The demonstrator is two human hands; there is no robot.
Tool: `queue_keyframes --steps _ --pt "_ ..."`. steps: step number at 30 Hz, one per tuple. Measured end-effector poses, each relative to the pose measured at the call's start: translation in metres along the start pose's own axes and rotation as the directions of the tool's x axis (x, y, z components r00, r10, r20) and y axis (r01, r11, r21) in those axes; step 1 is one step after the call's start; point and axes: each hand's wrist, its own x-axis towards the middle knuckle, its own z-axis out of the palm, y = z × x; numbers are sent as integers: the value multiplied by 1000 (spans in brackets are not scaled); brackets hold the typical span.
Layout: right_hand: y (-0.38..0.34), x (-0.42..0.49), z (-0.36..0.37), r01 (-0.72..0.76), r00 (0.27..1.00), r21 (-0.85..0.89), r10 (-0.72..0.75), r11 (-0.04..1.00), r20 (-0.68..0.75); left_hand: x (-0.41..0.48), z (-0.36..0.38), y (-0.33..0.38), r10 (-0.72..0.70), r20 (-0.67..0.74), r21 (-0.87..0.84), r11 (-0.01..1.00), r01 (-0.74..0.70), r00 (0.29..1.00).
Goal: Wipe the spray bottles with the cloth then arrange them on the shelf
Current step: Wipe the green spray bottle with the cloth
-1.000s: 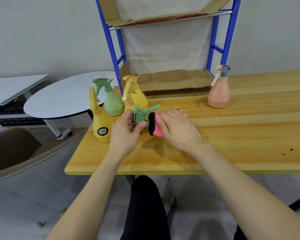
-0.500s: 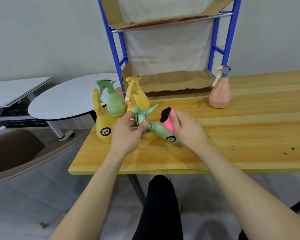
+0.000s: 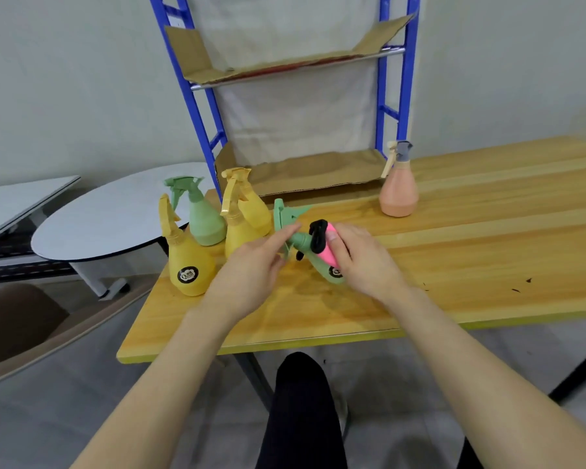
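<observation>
A green spray bottle (image 3: 301, 243) lies tilted above the wooden table (image 3: 454, 265), its nozzle pointing up and left. My left hand (image 3: 251, 275) pinches its trigger head. My right hand (image 3: 362, 262) presses a pink and black cloth (image 3: 323, 245) against the bottle's body, fingers curled round both. To the left stand two yellow bottles (image 3: 186, 262) (image 3: 241, 225) and another green bottle (image 3: 202, 214). A peach bottle (image 3: 398, 187) stands at the right foot of the blue shelf (image 3: 389, 106).
The shelf's two levels are lined with cardboard (image 3: 312, 170) and hold no bottles. A round grey table (image 3: 109, 214) stands beyond the wooden table's left edge, with a brown chair (image 3: 17, 319) below it. My dark-clad leg (image 3: 298, 411) is under the table's front edge.
The cloth has slid along the green bottle from the body toward its neck, and the bottle is tipped more upright. My view has lifted, showing more of the shelf.
</observation>
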Motion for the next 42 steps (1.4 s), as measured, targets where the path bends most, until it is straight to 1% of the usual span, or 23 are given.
queue_keyframes --steps 2,5,8,10,13,16,18,20,22,23,24,26,28,29,30,33,34,35,37,38,39,40,42 --pt "0 1 2 11 1000 3 -11 1000 3 5 2 -6 147 -112 222 968 -119 983" --pt "3 4 2 9 1000 0 -9 1000 -14 12 -2 -14 332 -153 404 880 -248 931" --pt "2 -1 0 -38 992 -31 35 999 -120 16 -2 -13 390 -160 490 829 -270 907" --pt "-8 -12 12 10 985 -125 -31 992 -168 20 1 -8 378 -186 499 831 -244 907" --pt "-20 -25 29 154 961 -230 -200 961 -191 22 6 -2 275 -194 431 886 -170 942" --pt "-13 -24 24 203 952 -263 -252 943 -171 18 17 0 154 -153 259 959 -111 976" --pt "-3 -17 21 155 968 -243 -197 958 -156 18 22 1 21 -116 120 993 -7 993" --pt "5 -9 19 -16 984 -128 -7 992 -176 21 22 2 -106 -111 33 993 111 988" --pt "1 -3 17 -150 964 -5 145 989 -223 28 20 6 -190 -121 -53 981 185 974" --pt "-8 -2 17 -160 957 1 155 987 -245 32 19 10 -231 -120 -94 971 220 966" --pt "-17 -5 21 -131 956 -42 115 991 -269 36 19 14 -269 -111 -123 959 255 957" --pt "-36 -16 29 -10 954 -174 -42 985 -296 42 19 19 -320 -69 -151 939 308 945" --pt "-35 -23 31 81 948 -241 -149 967 -283 44 17 18 -370 3 -170 915 365 929" --pt "-27 -23 31 83 950 -236 -148 968 -275 43 16 17 -404 39 -192 895 404 914" --pt "-19 -23 30 41 957 -205 -98 978 -274 42 14 17 -439 68 -211 871 443 896" --pt "-8 -20 26 -194 934 -15 180 981 -308 40 12 21 -501 86 -211 836 507 861" --pt "-13 -19 26 -222 926 -12 207 975 -315 40 14 22 -515 81 -206 829 520 854" --pt "-19 -21 29 -189 935 -73 157 979 -317 41 15 24 -529 82 -205 820 534 845" --pt "-25 -27 33 8 964 -236 -70 972 -256 41 17 24 -551 86 -201 807 556 830" --pt "-23 -28 31 95 965 -274 -156 957 -211 41 15 24 -558 99 -198 800 566 824" --pt "-18 -28 27 129 966 -287 -186 949 -179 40 13 24 -566 108 -190 795 575 818" --pt "-11 -28 25 115 970 -279 -168 953 -173 39 11 24 -570 106 -186 794 579 815" --pt "-1 -26 23 -28 975 -183 -13 983 -221 39 9 27 -575 106 -227 781 582 812"
